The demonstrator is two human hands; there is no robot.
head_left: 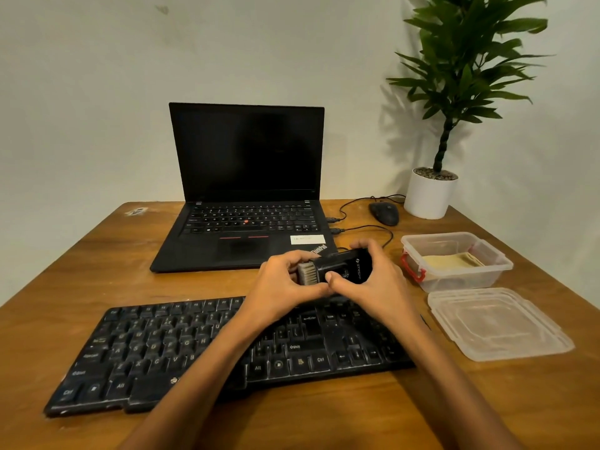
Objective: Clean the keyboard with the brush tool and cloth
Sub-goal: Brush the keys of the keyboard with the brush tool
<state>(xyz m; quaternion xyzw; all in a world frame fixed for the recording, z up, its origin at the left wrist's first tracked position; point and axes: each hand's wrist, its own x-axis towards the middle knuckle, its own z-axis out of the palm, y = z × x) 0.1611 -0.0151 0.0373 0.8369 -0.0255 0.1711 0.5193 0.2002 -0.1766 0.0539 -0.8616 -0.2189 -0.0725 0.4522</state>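
The head camera looks down on a brown wooden table (pixel 97 254). A wide black plastic keyboard (pixel 162 345) lies across its near part, its keys and front edge speckled with pale dust. Both hands are raised over the keyboard's far right part, holding a black plastic brush tool with a tuft of grey bristles (pixel 337 267) between them. The left hand (pixel 285 287) curls round the bristle end, its thumb lying along the underside. The right hand (pixel 373 280) wraps the tool's dark body, its fingers over the top and its thumb pressed near the middle. The bristles point left and do not touch any key. A folded cream cloth (pixel 451 261) lies inside an open clear plastic box with red clips (pixel 467 280) to the right, and the box's clear lid (pixel 496 323) sits on the table just in front of it. Behind the hands stands an open black laptop (pixel 246 177) with a dark screen; a black wired mouse (pixel 384 213) and a green plant in a white pot (pixel 428 196) sit at the far right. Judging by the dust and the unused cloth, the work looks barely begun. The tool seems to be getting readied or adjusted, so brushing the keys and wiping with the cloth both remain.
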